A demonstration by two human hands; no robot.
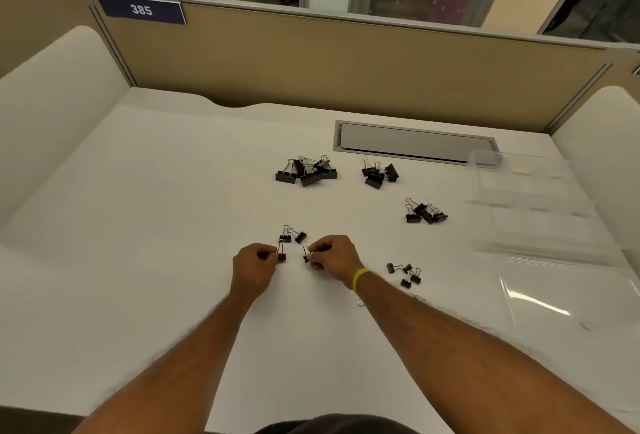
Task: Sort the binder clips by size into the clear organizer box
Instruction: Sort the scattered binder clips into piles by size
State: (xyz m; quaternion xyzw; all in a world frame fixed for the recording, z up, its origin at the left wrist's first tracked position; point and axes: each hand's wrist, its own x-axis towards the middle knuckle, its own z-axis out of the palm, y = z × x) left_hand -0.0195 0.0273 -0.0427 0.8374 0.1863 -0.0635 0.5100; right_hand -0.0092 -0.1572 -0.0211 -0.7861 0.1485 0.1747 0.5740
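On the counter [138, 191], well apart from the box [540, 211] at its right edge, left hand [254, 263] pinches a clip [281, 255], right hand [330, 253] a second clip [306, 257].

Both bare arms reach forward from the bottom of the view, and the hands are close together in the middle. The left hand [254, 265] is curled, knuckles up, and its fingertips pinch a small binder clip [282, 255]. The right hand [332, 255] is curled too, and it pinches a second small binder clip [307, 258]. The two hands are near each other but do not touch. A yellow wristband [360, 279] sits on the right wrist.
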